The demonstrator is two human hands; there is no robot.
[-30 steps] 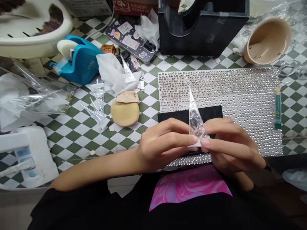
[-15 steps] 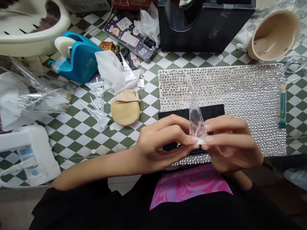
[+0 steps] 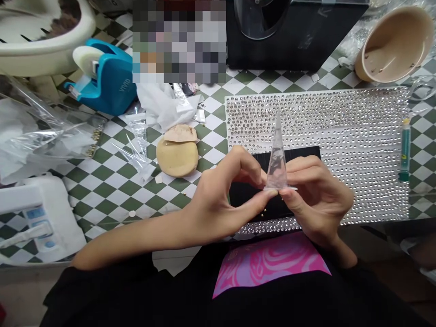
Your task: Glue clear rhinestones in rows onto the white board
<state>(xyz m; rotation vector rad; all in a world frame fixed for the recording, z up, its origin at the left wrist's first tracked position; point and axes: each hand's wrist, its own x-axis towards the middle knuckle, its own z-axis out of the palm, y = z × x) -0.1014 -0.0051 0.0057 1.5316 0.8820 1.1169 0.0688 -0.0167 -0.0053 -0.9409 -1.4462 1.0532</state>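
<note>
Between both hands, a clear plastic cone-shaped bag (image 3: 277, 165) points away from me, its wide end nearest my body. A whitish strip runs along that wide end. My left hand (image 3: 228, 195) pinches its left corner between thumb and fingers. On the right corner, my right hand (image 3: 315, 195) pinches in the same way. Beneath the hands lies a black pad (image 3: 245, 200) with a few small gold beads on it. Under the pad is a sheet covered with rhinestones (image 3: 357, 150). Fingers hide part of the pad.
A blue tape dispenser (image 3: 114, 86), a round yellowish pad (image 3: 177, 159) and thin plastic cones (image 3: 134, 156) are to the left. A black box-like holder (image 3: 272, 50) stands behind. At right are a tan cup (image 3: 395, 45) with small beads and a green-capped tube (image 3: 404, 152).
The bag's wide end has moved slightly away from me and now looks flatter. Both hands have shifted their grip, with thumbs now along the near edge.
</note>
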